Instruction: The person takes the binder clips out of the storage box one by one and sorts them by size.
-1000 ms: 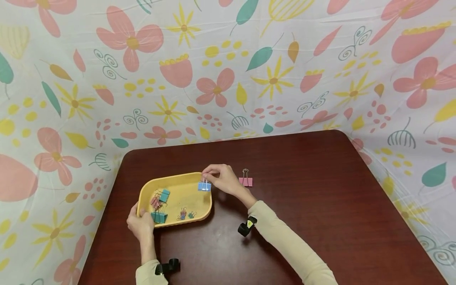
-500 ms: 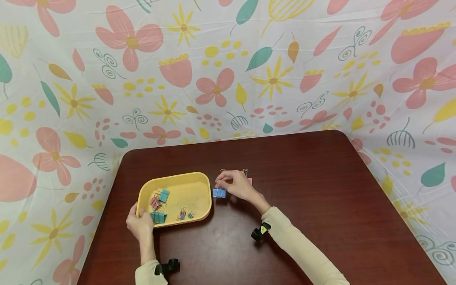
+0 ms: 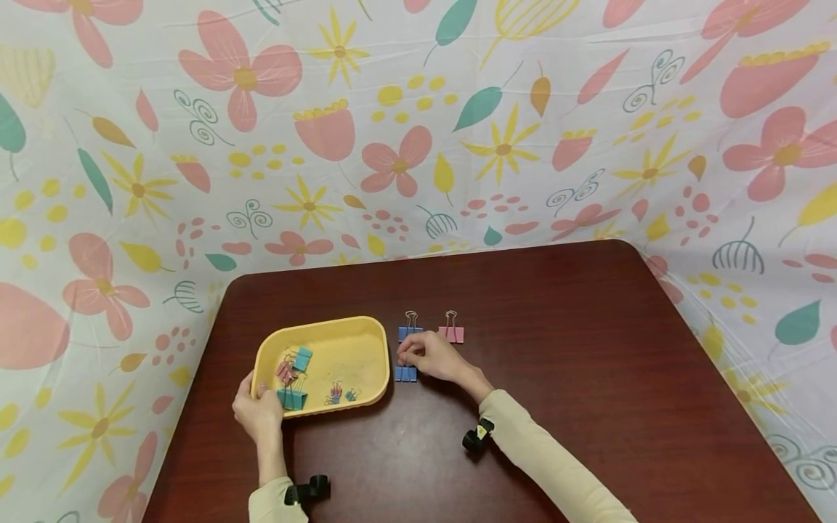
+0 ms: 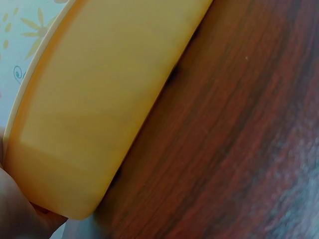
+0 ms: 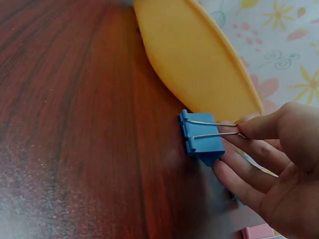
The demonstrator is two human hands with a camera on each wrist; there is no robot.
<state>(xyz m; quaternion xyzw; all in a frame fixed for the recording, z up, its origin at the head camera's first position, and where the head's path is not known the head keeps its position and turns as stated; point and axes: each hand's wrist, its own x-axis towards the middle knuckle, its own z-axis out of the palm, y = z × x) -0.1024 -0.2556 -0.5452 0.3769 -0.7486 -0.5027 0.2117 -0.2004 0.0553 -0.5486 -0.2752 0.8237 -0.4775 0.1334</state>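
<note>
Blue metal is hanging from the fingertips of the right hand [image 3: 437,357]: its thumb and a finger are closing on the wire handle ends of a binder clip [image 5: 203,133], while the other fingers are curving loosely beneath. The clip is sitting just to the right of the yellow tray [image 3: 346,359]; whether it is touching the table [image 3: 562,349] cannot be told. Because the pinch is catching only thin wire, the clip could swivel or slip and land askew. A second blue clip [image 3: 410,333] is lying just beyond the hand, near a pink clip [image 3: 451,334], so a trailing knuckle could nudge either. The left hand [image 3: 258,415] is gripping the tray's left end, thumb over the rim; a careless pull there could shift the small clips [image 3: 291,399] lying inside.
</note>
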